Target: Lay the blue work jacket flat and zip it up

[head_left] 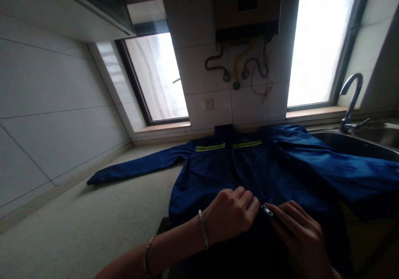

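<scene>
A dark blue long-sleeved cloth jacket lies front up on the pale speckled stone desk, collar toward the tiled wall, its hem end nearest the person. 1 sleeve stretches out over the desk; the other reaches across the edge of the steel sink. The work sits at the lower front, around the small silver-coloured metal zipper pull.

The left hand is closed, its fingers curled in, apparently gripping the jacket's front edge just beside the pull, though the pinch itself is hidden. The right hand has its fingers extended and drawn together, the tips pinching the cloth right at the pull.

The step in hand looks like lining up the 2 zipper halves at the bottom. The next move would call for a steady hold below with 1 hand, both edges kept level and loose cloth clear of the teeth, before any draw on the pull.
</scene>
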{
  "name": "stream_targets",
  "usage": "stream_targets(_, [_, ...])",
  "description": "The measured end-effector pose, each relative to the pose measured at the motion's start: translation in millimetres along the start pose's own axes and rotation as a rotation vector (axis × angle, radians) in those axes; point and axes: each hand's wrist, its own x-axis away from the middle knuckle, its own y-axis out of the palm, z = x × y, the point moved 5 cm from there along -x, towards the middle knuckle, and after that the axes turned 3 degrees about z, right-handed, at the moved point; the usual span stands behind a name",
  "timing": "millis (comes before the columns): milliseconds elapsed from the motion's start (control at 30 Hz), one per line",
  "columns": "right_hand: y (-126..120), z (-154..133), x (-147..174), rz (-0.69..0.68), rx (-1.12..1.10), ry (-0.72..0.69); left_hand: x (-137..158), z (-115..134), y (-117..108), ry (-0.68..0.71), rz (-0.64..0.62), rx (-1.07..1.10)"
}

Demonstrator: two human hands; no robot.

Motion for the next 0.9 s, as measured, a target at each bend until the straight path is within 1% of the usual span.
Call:
stream_targets(167, [-2, -2, -1, -0.013, 0.007, 0.008, 0, 0, -1, 0.02, 0.014, 0.013])
stream_targets(333, [-2, -2, -3, 0.004, 0.057, 0.009, 1, 5, -1, 0.061, 0.049, -0.004])
stream_targets(433, [0, -3, -4, 0.004, 0.073, 0.007, 2, 6, -1, 0.081, 0.104, -0.039])
stream_targets(600, [-2, -4, -5, 0.011, 0.105, 0.013, 6, 11, -1, 0.165, 0.268, -0.027])
stream_targets(700, [-1, -2, -5, 0.018, 0.114, 0.018, 7, 19, 2, 0.217, 0.295, -0.015])
stream_targets(767, [0, 0, -6, 0.025, 0.108, 0.031, 7, 20, 5, 0.186, 0.275, -0.035])
stream_targets(900, [-5, 0, -9, 0.045, 0.116, 0.03, 2, 11, 7, -0.005, 0.203, -0.06])
